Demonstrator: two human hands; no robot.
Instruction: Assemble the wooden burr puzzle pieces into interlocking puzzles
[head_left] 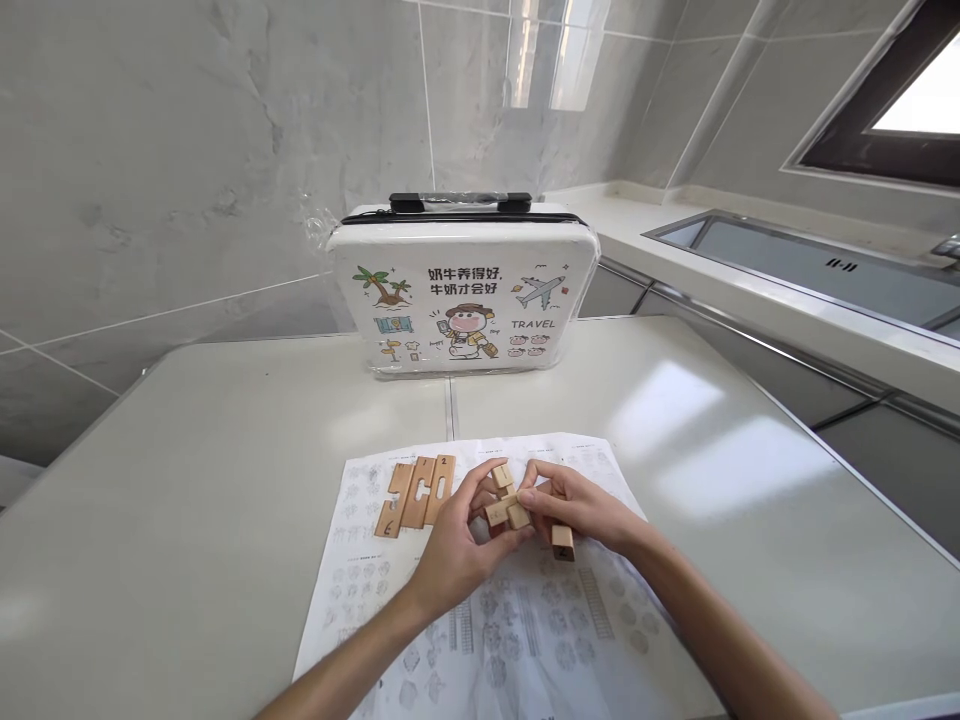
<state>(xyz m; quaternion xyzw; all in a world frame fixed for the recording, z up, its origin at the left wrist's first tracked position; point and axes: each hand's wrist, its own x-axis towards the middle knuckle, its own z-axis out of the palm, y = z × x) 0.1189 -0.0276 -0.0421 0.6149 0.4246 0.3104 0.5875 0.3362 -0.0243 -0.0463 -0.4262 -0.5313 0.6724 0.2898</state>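
Note:
My left hand and my right hand meet over a printed paper sheet. Between them they grip a small cluster of interlocked wooden puzzle blocks, light in colour. The left fingers curl round its left side, with the thumb beneath. My right thumb and fingers pinch its right side, partly hiding it. Below the right hand, a loose wooden block marked 2 rests on the sheet. Left of my left hand, several flat notched wooden pieces lie side by side, with handwritten numbers on them.
A white cartoon-printed case in clear plastic stands upright at the back of the pale table. To the right run a counter and a sink. Grey tiled wall rises behind.

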